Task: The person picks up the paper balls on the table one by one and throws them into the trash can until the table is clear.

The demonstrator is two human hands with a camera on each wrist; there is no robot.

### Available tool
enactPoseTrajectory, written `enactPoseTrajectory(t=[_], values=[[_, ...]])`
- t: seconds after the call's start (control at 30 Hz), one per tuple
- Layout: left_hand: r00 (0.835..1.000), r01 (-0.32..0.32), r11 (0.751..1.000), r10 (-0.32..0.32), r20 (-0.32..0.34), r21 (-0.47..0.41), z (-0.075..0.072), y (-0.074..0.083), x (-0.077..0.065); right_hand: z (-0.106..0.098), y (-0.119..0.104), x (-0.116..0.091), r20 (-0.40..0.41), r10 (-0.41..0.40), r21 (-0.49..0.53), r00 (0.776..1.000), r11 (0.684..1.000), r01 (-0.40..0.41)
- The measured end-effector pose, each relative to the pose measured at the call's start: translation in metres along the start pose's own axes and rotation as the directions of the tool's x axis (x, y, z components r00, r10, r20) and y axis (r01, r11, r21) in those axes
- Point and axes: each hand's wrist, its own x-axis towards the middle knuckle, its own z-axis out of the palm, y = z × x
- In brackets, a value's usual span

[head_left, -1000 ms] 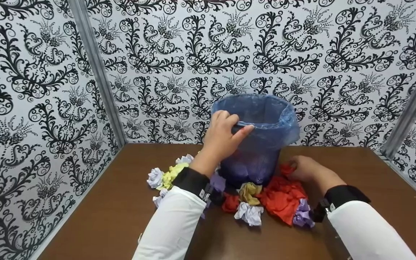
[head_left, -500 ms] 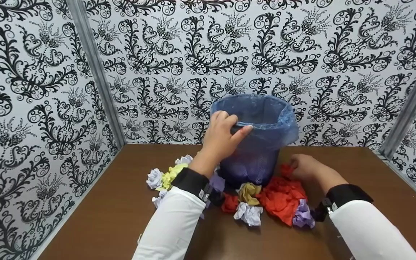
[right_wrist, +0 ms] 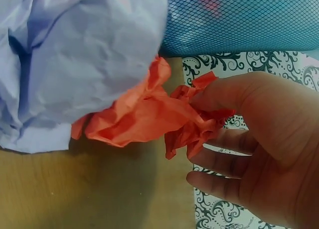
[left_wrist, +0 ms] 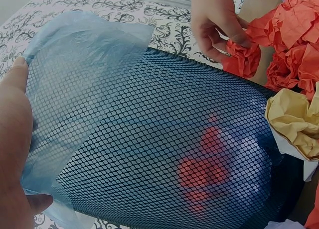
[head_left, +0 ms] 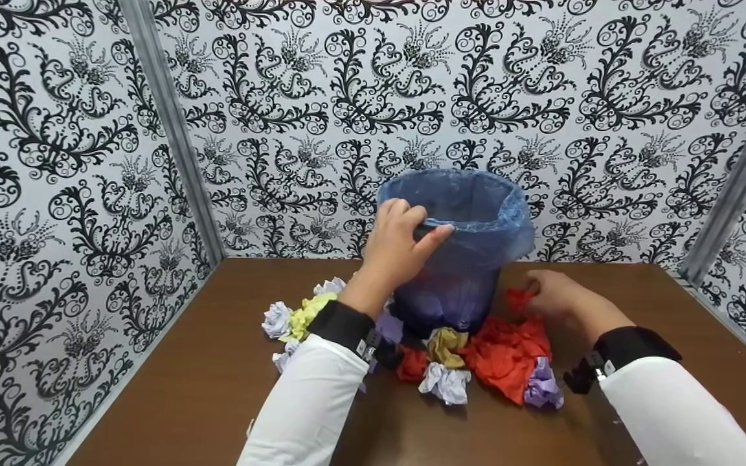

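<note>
My left hand (head_left: pixel 395 246) holds the near rim of a dark mesh waste bin (left_wrist: pixel 149 109), thumb over the edge of its blue plastic liner (head_left: pixel 515 236). Red and pale crumpled paper shows through the mesh near the bottom. To the right of the bin, my right hand (head_left: pixel 561 301) pinches a small crumpled red paper ball (right_wrist: pixel 192 122) between thumb and fingers. Just in front of that hand lies a larger heap of crumpled red paper (head_left: pixel 509 356), and the pinched piece overlaps it in the right wrist view. A crumpled purple paper (head_left: pixel 543 385) sits against the heap.
Tan paper (head_left: pixel 447 347), white paper (head_left: pixel 445 383) and a small red ball (head_left: pixel 413 364) lie before the bin. Yellow paper (head_left: pixel 308 317) and white balls (head_left: pixel 277 320) are left of it on the brown table (head_left: pixel 204 388). A patterned wall (head_left: pixel 321 84) stands close behind.
My right hand has shifted slightly right and up, the pinched red paper ball moving a little with it. My left hand stays on the bin's rim.
</note>
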Motion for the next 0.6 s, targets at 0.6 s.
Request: enactPoseTrajectory(t=[0.6], values=[[1.0, -0.015, 1.0, 0.015, -0.006, -0.001, 0.002, -0.002, 0.001, -0.056, -0.015, -0.011, -0.037, -0.141, -0.233, 0.989, 0.964, 0.128]])
